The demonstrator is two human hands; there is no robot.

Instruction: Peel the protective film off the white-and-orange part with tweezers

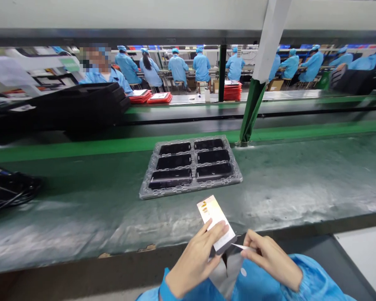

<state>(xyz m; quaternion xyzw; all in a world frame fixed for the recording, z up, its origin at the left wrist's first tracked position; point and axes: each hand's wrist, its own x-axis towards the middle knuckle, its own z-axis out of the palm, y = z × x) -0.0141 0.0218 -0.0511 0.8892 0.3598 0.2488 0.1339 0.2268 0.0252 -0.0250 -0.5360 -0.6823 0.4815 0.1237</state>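
My left hand [198, 260] is closed around a small white box [215, 215] with gold print on its far end, its thumb below and fingers over the top. The box is tilted, held over the table's front edge, and its near end face looks grey. My right hand [265, 253] pinches a thin white strip [240, 246] between thumb and fingers. The strip's tip reaches the near end of the box; whether it is part of the box I cannot tell. Beyond the box lies a clear plastic tray [166, 193] with several black phones [171, 177] in its slots.
A green mat [90, 209] covers the bench. Black cables [9, 186] lie at left, below stacked black trays [81, 104]. A post [253, 96] stands behind the plastic tray. Red stacks [232, 90] sit across the line, and several people in blue [178, 67] sit farther back.
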